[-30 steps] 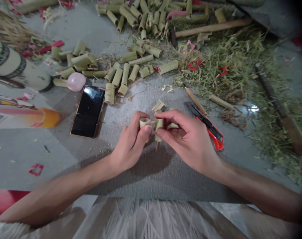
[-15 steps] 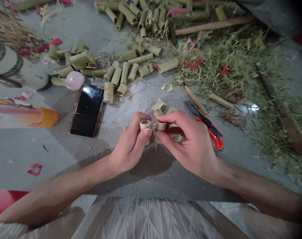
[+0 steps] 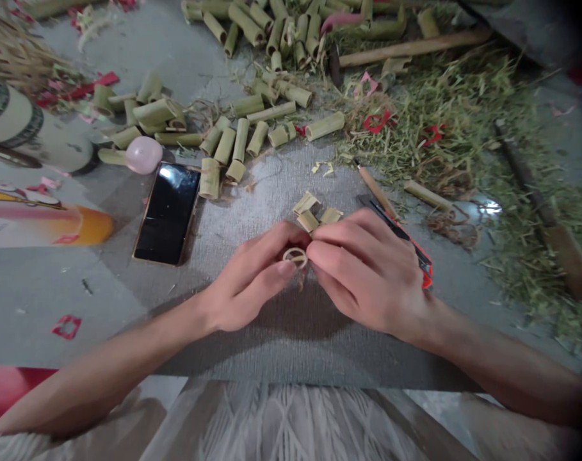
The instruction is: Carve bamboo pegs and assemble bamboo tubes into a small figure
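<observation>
Near the middle of the table, my left hand holds a short bamboo tube between thumb and fingers, its round open end facing up. A thin strip shows across the opening. My right hand presses against the tube's right side with bent fingers; what its fingertips hold is hidden. Just beyond the hands lie small cut bamboo pieces. A red and black utility knife is partly covered by my right hand, with a pencil-like wooden tool beside it.
A phone lies to the left, near a pink balloon and an orange-ended bottle. Bamboo tubes fill the back. Green shavings, a hammer and a wooden-handled blade are at the right.
My hands have come together around the left tube. The bamboo piece that showed in my right fingers is now hidden, and my right hand has turned and moved left.
</observation>
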